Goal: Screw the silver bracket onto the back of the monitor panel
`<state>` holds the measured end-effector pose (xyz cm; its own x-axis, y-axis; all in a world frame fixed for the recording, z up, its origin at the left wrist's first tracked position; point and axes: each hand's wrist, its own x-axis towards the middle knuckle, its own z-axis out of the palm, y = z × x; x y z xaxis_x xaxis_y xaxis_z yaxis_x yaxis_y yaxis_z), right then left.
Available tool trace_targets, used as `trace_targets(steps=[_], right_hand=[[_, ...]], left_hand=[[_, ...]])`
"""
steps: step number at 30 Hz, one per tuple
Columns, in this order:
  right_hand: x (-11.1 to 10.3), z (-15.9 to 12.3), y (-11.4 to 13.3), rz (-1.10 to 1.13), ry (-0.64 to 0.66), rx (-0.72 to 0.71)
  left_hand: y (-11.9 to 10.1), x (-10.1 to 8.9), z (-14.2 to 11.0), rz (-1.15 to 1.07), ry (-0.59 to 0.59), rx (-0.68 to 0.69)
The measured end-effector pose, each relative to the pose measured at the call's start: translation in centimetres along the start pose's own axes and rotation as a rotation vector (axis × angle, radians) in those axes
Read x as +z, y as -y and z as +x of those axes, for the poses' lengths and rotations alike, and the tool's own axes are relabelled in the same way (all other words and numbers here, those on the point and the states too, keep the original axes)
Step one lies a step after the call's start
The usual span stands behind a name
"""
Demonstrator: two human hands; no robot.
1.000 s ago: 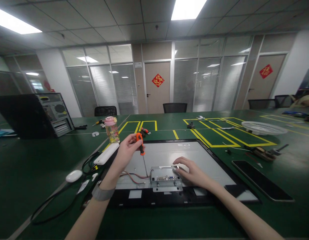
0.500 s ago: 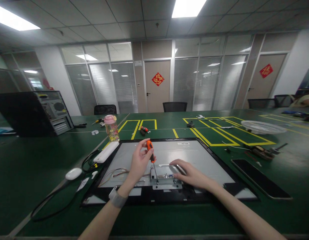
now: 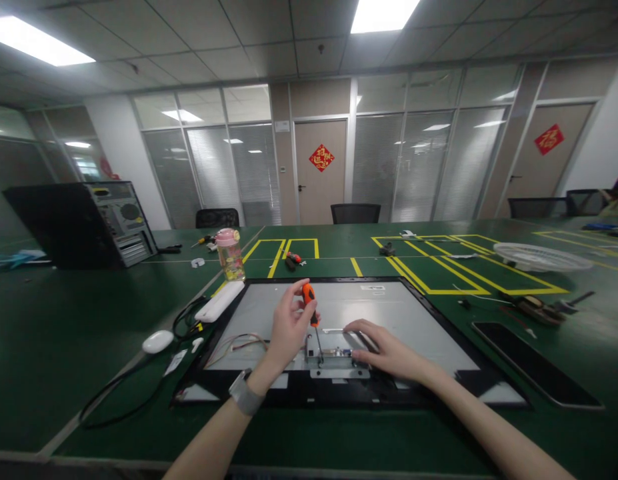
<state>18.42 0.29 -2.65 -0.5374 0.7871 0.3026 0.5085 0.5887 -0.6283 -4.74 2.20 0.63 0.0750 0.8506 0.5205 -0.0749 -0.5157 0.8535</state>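
A monitor panel (image 3: pixel 419 320) lies face down on the green table, grey back up inside a black frame. Near its front edge sits a small metal circuit-board box (image 3: pixel 339 359) with connector ports. My left hand (image 3: pixel 289 327) is closed round an orange-handled screwdriver (image 3: pixel 311 312), held upright with its tip on the box's left corner. My right hand (image 3: pixel 383 347) lies flat on the right part of the box, fingers stretched out. Thin coloured wires (image 3: pixel 233 343) run left from the box across the panel.
A white power brick (image 3: pixel 219 301), a white mouse (image 3: pixel 157 341) and black cables lie left of the panel. A pink-capped bottle (image 3: pixel 229 255) and a PC tower (image 3: pixel 83 223) stand further back. Right of the panel lie a dark strip (image 3: pixel 533 363), tools and a white fan grille (image 3: pixel 541 257).
My left hand brought the screwdriver from the panel's far left edge down and right, setting its tip on the metal box. My right hand stayed on the box.
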Motion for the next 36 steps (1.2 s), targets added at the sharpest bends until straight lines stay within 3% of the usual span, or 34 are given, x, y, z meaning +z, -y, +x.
trace_targets(steps=[6,8,13,22,25,29,32,36], right_hand=[[-0.2,-0.1,0.1,0.000,0.007,0.025],[-0.1,-0.1,0.0,-0.006,0.009,0.028],[-0.1,-0.1,-0.3,-0.011,0.007,0.021],[-0.2,0.0,-0.3,-0.060,-0.010,0.021],[-1.6,0.0,-1.3,-0.188,-0.136,0.069],[-5.8,-1.9,-4.1,-0.451,-0.479,0.223],[-8.8,-6.2,-7.3,-0.689,-0.679,0.455],[-10.2,-13.6,-11.7,-0.857,-0.771,0.728]], left_hand=[[-1.0,-1.5,1.1,-0.017,-0.240,0.146],[-1.1,-2.3,1.6,0.009,-0.260,0.144],[-1.4,-3.1,2.0,0.013,-0.274,0.091],[-1.5,-1.8,1.2,-0.026,-0.159,0.025],[-1.1,-1.5,0.8,-0.020,-0.101,-0.011],[-0.8,-1.2,0.6,-0.022,-0.074,-0.027],[-0.9,-1.2,0.6,-0.017,-0.082,-0.020],[-1.1,-1.1,0.7,-0.008,-0.094,-0.019]])
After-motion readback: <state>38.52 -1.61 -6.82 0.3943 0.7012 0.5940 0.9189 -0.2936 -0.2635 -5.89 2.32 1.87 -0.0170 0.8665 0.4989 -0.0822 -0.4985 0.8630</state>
